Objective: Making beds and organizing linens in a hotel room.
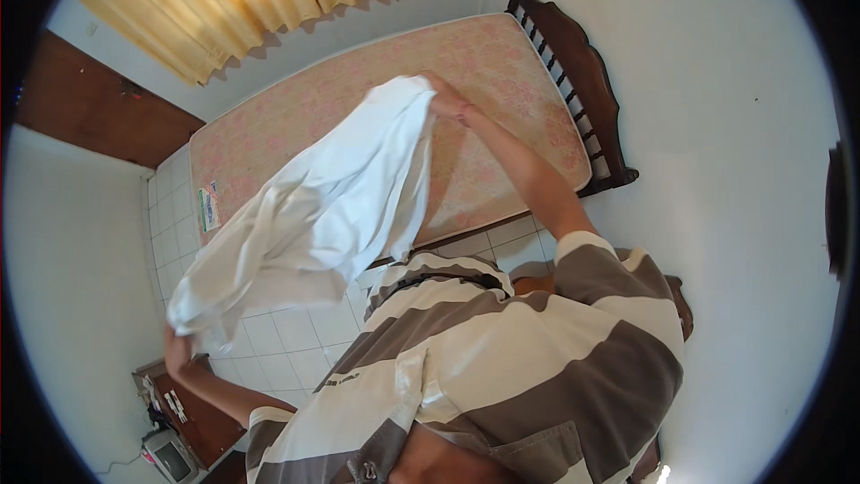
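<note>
A white bed sheet [305, 193], bunched and creased, hangs stretched between my two hands, partly over the near side of the bare mattress [502, 63]. My right hand [439, 97] is closed on its upper end, above the middle of the mattress. My left hand [179, 345] grips the other end, low at the left, over the tiled floor. The cloth hides most of the fingers of both hands. The mattress has a faded pink floral cover and a label [209, 206] at its left end.
A dark wooden headboard [578, 63] with spindles stands at the mattress's right end. Yellow curtains [269, 0] hang behind the bed. A brown door [98, 103] is at the far left. At the lower left, a small television [170, 457] stands by a wooden table [210, 421].
</note>
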`<state>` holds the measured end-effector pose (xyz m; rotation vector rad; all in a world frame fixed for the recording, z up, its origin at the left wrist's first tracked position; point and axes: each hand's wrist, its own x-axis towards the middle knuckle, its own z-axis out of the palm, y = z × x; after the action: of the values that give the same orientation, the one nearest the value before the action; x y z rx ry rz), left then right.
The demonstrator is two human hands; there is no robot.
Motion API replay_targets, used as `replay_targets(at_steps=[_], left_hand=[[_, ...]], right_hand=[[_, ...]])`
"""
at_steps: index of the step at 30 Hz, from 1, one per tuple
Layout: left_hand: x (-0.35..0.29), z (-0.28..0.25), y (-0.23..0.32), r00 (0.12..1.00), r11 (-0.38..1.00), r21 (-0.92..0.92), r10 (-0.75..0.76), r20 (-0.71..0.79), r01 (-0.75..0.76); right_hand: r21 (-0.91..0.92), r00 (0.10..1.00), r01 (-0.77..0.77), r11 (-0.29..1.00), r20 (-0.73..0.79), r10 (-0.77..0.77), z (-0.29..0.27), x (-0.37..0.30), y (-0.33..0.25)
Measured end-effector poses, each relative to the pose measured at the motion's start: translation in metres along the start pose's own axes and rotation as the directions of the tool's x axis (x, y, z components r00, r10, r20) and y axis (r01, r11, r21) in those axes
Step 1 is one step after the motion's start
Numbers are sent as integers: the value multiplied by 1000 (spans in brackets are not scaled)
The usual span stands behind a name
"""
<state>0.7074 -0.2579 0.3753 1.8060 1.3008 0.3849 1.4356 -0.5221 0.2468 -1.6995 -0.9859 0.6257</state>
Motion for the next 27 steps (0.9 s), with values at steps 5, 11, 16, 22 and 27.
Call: replay_targets(at_steps=[5, 11, 16, 22, 27], left_hand=[[115, 211, 44, 642, 851, 241, 138, 754, -466], [123, 511, 103, 409, 714, -214, 591, 695, -667], [93, 652, 185, 444, 943, -306, 333, 832, -135], [45, 719, 278, 338, 825, -529, 448, 828, 201], [-68, 708, 347, 21, 614, -739, 765, 644, 277]], right_hand=[[578, 994, -96, 811, 17, 106, -63, -33, -9], [93, 924, 381, 920, -13, -381, -25, -118, -17], [601, 929, 369, 709, -267, -258, 21, -224, -37], [602, 420, 556, 573, -798, 431, -8, -400, -22], [197, 278, -672, 714, -827, 489, 1, -541, 2]])
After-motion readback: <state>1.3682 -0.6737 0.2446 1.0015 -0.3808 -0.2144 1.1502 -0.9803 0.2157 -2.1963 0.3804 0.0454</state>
